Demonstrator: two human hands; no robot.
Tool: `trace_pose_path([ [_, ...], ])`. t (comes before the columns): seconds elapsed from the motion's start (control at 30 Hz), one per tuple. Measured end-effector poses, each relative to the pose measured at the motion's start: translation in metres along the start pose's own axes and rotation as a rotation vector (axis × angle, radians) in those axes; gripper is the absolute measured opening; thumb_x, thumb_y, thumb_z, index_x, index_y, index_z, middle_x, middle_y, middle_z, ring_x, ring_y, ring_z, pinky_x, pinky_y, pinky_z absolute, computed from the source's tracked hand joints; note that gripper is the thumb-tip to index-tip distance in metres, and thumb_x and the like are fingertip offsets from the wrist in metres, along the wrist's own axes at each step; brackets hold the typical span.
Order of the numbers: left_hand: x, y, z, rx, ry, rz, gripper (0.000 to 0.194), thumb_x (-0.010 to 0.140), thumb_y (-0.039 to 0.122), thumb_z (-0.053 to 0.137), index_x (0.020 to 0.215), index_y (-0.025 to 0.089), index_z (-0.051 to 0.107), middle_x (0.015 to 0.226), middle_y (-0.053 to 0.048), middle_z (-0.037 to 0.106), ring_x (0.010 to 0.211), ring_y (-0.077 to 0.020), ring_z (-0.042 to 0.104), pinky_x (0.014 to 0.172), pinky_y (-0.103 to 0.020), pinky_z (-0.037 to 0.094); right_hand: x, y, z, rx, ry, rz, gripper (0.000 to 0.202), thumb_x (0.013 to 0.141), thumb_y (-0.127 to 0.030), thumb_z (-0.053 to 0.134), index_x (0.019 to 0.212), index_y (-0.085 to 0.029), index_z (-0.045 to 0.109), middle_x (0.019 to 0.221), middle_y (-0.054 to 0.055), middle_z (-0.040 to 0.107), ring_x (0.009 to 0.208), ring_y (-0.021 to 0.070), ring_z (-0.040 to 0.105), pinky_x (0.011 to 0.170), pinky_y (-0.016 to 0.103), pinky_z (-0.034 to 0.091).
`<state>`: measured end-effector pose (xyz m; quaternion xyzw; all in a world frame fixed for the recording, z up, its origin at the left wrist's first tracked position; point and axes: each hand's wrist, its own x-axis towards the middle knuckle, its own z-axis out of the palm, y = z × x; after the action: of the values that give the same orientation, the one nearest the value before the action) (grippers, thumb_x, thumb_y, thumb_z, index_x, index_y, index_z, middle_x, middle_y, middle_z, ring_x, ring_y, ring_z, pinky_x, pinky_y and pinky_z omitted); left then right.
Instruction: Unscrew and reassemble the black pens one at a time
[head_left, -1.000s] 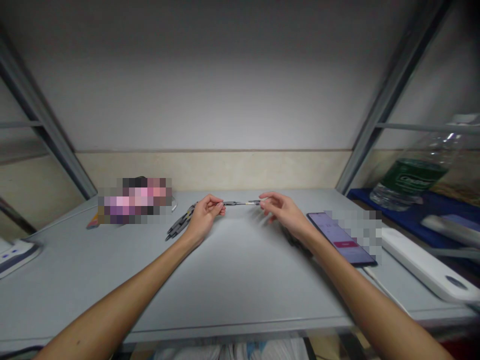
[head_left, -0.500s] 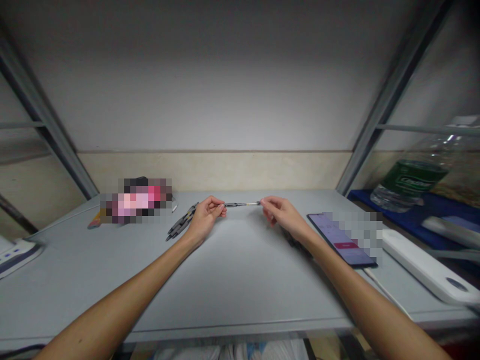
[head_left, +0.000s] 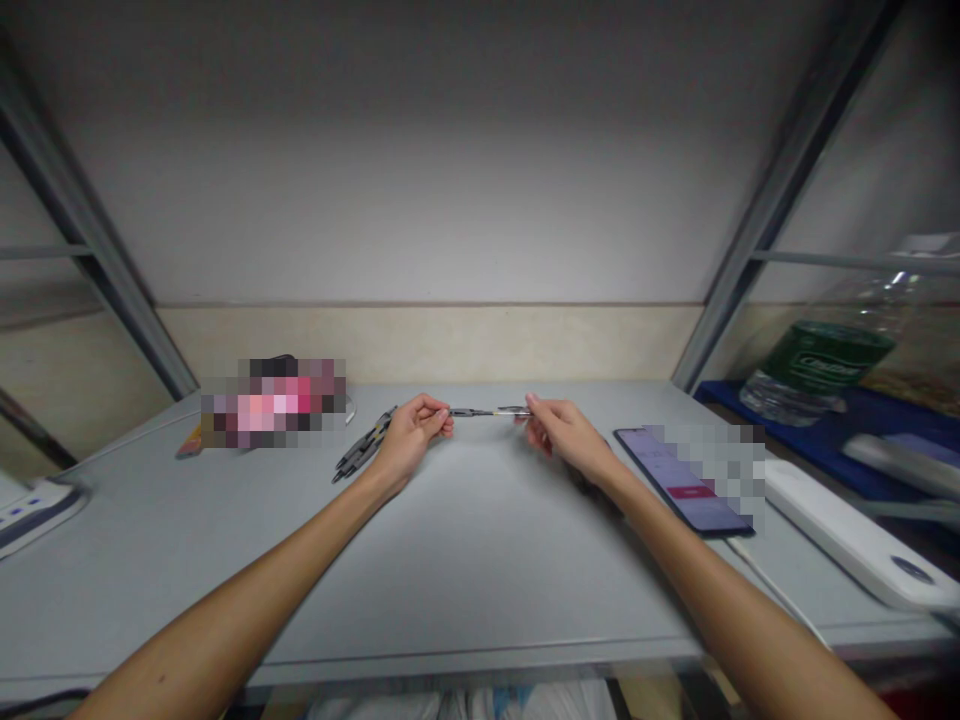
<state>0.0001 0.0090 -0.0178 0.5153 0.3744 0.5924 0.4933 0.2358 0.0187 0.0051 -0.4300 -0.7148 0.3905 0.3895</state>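
Observation:
Over the middle of the desk (head_left: 450, 560), my left hand (head_left: 409, 435) pinches the dark grip part of a pen (head_left: 466, 412), held level. A thin refill (head_left: 487, 413) sticks out of it to the right. My right hand (head_left: 564, 432) is closed on a pen barrel (head_left: 514, 410), a slim, shiny tube whose left end meets or covers the refill's right end. Several grey and black pens (head_left: 364, 452) lie in a bundle just left of my left hand. Beneath my right forearm something dark is mostly hidden.
A lit phone (head_left: 675, 475) and a white oblong device (head_left: 840, 530) with a cable lie at right. A large water bottle (head_left: 817, 365) stands on a blue shelf beyond. Back left is a blurred pink bundle (head_left: 274, 405); a power strip (head_left: 37, 510) sits at the left edge.
Between my hands, the shiny barrel now shows at my right fingertips, over part of the refill that was bare. My right hand has shifted slightly right; my left hand stays put.

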Motion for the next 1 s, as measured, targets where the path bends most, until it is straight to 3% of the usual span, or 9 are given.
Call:
trace_pose_path([
  [0.07, 0.0011, -0.0011, -0.0014, -0.006, 0.010, -0.004, 0.026, 0.066, 0.032, 0.072, 0.078, 0.014, 0.057, 0.066, 0.000, 0.063, 0.061, -0.0093, 0.059, 0.066, -0.024, 0.048, 0.0001, -0.0013, -0.0019, 0.026, 0.049, -0.079, 0.039, 0.078, -0.050, 0.056, 0.099, -0.018, 0.061, 0.071, 0.002, 0.059, 0.055, 0.0125, 0.052, 0.042, 0.021, 0.040],
  [0.13, 0.0020, -0.0018, -0.0024, -0.014, 0.020, -0.011, 0.026, 0.066, 0.032, 0.073, 0.077, 0.014, 0.057, 0.065, 0.000, 0.063, 0.060, -0.0090, 0.059, 0.066, -0.023, 0.048, 0.0000, -0.0018, -0.0038, 0.006, 0.071, -0.149, 0.045, 0.071, -0.042, 0.067, 0.109, -0.020, 0.057, 0.079, 0.002, 0.059, 0.063, 0.0139, 0.055, 0.045, 0.021, 0.043],
  [0.27, 0.0018, -0.0012, -0.0022, -0.034, 0.020, -0.017, 0.026, 0.065, 0.031, 0.073, 0.076, 0.014, 0.057, 0.064, 0.001, 0.062, 0.059, -0.0084, 0.058, 0.065, -0.023, 0.048, -0.0003, -0.0006, -0.0041, -0.112, 0.070, -0.154, 0.028, 0.078, -0.041, 0.059, 0.088, -0.016, 0.066, 0.065, 0.001, 0.057, 0.055, 0.0121, 0.052, 0.050, 0.023, 0.043],
  [0.43, 0.0004, 0.0002, -0.0007, -0.031, 0.005, -0.016, 0.027, 0.066, 0.032, 0.073, 0.078, 0.014, 0.057, 0.065, 0.000, 0.062, 0.061, -0.0091, 0.059, 0.066, -0.024, 0.047, -0.0004, 0.0017, 0.0005, -0.121, 0.002, -0.018, 0.054, 0.089, -0.053, 0.036, 0.059, -0.014, 0.060, 0.044, 0.000, 0.048, 0.041, 0.0100, 0.043, 0.044, 0.023, 0.035],
  [0.57, -0.0002, 0.0027, 0.0002, -0.049, 0.007, -0.042, 0.024, 0.067, 0.030, 0.071, 0.075, 0.014, 0.056, 0.064, 0.001, 0.061, 0.059, -0.0083, 0.057, 0.065, -0.022, 0.046, -0.0004, 0.0008, -0.0005, -0.034, 0.091, -0.118, 0.037, 0.080, -0.047, 0.055, 0.101, -0.017, 0.062, 0.072, 0.003, 0.060, 0.054, 0.0126, 0.053, 0.045, 0.022, 0.041],
  [0.63, -0.0006, 0.0043, 0.0006, -0.075, 0.001, -0.065, 0.022, 0.068, 0.029, 0.070, 0.073, 0.015, 0.055, 0.063, 0.001, 0.060, 0.058, -0.0081, 0.057, 0.063, -0.022, 0.045, -0.0008, 0.0001, -0.0016, -0.061, 0.116, -0.189, 0.046, 0.073, -0.040, 0.066, 0.115, -0.022, 0.057, 0.086, 0.004, 0.061, 0.064, 0.0141, 0.057, 0.049, 0.022, 0.044],
  [0.77, -0.0012, 0.0049, 0.0003, -0.151, -0.014, -0.107, 0.020, 0.069, 0.028, 0.069, 0.071, 0.015, 0.053, 0.061, 0.002, 0.058, 0.056, -0.0077, 0.055, 0.059, -0.021, 0.044, -0.0025, -0.0017, 0.0004, -0.224, 0.116, -0.234, 0.027, 0.077, -0.035, 0.062, 0.099, -0.020, 0.067, 0.079, 0.004, 0.063, 0.066, 0.0142, 0.057, 0.057, 0.024, 0.044],
  [0.87, -0.0012, 0.0039, -0.0002, -0.124, -0.026, -0.121, 0.022, 0.069, 0.029, 0.070, 0.071, 0.015, 0.053, 0.061, 0.002, 0.058, 0.055, -0.0077, 0.054, 0.058, -0.021, 0.044, -0.0035, -0.0029, 0.0032, -0.299, 0.121, -0.232, 0.026, 0.082, -0.038, 0.056, 0.087, -0.017, 0.069, 0.068, 0.003, 0.062, 0.057, 0.0128, 0.053, 0.055, 0.024, 0.040],
  [1.0, -0.0021, 0.0047, 0.0003, 0.103, -0.004, 0.067, 0.023, 0.070, 0.032, 0.069, 0.072, 0.015, 0.054, 0.062, 0.001, 0.059, 0.059, -0.0096, 0.056, 0.061, -0.023, 0.044, -0.0028, -0.0006, 0.0033, -0.197, -0.010, -0.127, 0.034, 0.085, -0.044, 0.049, 0.073, -0.017, 0.064, 0.052, -0.001, 0.052, 0.046, 0.0110, 0.046, 0.049, 0.023, 0.036],
])
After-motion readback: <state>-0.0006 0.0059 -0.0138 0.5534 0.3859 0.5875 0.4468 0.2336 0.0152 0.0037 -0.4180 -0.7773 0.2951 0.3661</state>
